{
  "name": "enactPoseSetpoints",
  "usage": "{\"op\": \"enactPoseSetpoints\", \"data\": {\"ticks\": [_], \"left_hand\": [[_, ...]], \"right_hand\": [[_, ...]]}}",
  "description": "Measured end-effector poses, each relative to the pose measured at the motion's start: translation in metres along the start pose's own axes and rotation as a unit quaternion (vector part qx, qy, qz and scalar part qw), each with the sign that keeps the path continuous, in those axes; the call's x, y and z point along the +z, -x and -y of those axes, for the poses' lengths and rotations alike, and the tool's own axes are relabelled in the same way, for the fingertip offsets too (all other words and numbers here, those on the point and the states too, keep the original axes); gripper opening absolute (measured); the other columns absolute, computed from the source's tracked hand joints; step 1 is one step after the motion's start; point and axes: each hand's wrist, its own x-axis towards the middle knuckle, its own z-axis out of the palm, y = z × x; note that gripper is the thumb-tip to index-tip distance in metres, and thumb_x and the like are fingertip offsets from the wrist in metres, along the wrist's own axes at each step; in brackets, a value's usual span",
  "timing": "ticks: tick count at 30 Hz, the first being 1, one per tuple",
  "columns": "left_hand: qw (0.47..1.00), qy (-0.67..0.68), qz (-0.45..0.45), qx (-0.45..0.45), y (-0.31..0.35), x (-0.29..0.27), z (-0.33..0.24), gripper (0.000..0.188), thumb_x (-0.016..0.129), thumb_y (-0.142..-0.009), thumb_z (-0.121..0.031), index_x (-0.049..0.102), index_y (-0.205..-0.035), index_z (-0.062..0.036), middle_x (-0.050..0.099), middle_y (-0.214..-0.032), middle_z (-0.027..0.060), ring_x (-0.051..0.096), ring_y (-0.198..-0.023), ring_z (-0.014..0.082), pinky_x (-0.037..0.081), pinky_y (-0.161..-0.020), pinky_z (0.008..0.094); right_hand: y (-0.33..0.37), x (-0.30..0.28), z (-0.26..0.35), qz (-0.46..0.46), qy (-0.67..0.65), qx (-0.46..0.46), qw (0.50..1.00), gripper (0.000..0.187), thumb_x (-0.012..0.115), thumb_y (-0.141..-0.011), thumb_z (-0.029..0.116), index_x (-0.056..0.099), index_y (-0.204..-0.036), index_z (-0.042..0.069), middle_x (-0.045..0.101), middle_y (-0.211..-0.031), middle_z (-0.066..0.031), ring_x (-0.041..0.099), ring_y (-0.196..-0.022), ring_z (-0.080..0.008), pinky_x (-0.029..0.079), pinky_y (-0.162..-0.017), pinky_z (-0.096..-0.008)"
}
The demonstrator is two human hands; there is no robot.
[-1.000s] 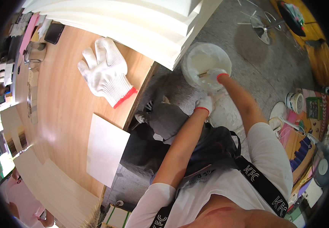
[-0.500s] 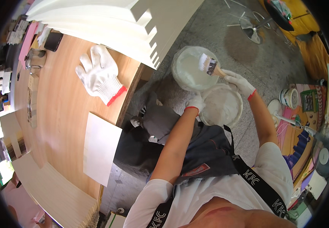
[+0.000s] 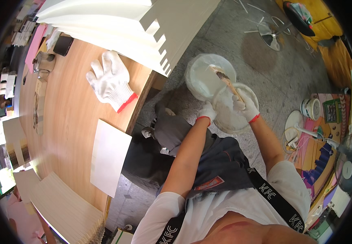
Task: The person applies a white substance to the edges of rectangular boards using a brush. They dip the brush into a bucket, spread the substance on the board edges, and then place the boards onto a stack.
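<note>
My right hand, in a white glove with a red cuff edge, grips a flat paintbrush by its wooden handle. The brush's white-coated bristles point down into the far bucket, lined with clear plastic and holding a pale whitish liquid. Closer to me stands a second bucket, with white residue inside. At this near bucket's left rim my left hand, gloved likewise, is closed; its fingertips are partly hidden.
On the wooden table to the left lie a spare white glove, a white sheet and a phone. Large white sheets overhang its far end. A white tub and a white fan stand right.
My right hand has moved down and nearer, over the near bucket. The brush has tilted so its bristles dip toward the liquid. My left hand has shifted slightly left.
</note>
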Motion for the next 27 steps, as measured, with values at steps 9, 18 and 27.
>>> {"op": "enactPoseSetpoints", "data": {"ticks": [9,18,27], "left_hand": [[0.999,-0.033,-0.008,0.015,-0.004,0.006,0.003,0.082,0.071,-0.081,-0.035,0.034,-0.145,-0.0011,0.052,-0.139,0.0259,0.054,-0.127,0.0387,0.044,-0.106,0.0452],[0.998,0.050,-0.024,0.015,-0.018,0.009,0.008,0.076,0.071,-0.077,-0.031,0.039,-0.139,0.0004,0.057,-0.132,0.0283,0.058,-0.121,0.0405,0.046,-0.103,0.0452],[0.950,0.238,-0.195,-0.051,-0.023,-0.012,0.005,0.060,0.064,-0.088,-0.024,0.037,-0.137,-0.0036,0.061,-0.125,0.0280,0.060,-0.115,0.0437,0.046,-0.097,0.0472]], "right_hand": [[-0.022,0.003,-0.022,0.204,-0.246,0.051,0.946,0.049,0.032,-0.109,0.042,0.041,-0.146,0.012,0.045,-0.067,0.0065,0.034,-0.039,-0.0037,0.028,-0.036,-0.0232],[-0.018,0.035,-0.008,-0.071,0.081,-0.062,0.992,0.037,0.054,-0.101,0.033,0.053,-0.128,0.008,0.059,-0.084,0.0002,0.049,-0.055,-0.0070,0.039,-0.045,-0.0208],[-0.001,0.063,0.021,0.104,0.063,-0.149,0.981,0.043,0.059,-0.098,0.028,0.045,-0.135,0.011,0.060,-0.102,-0.0042,0.054,-0.068,-0.0099,0.044,-0.056,-0.0213]]}}
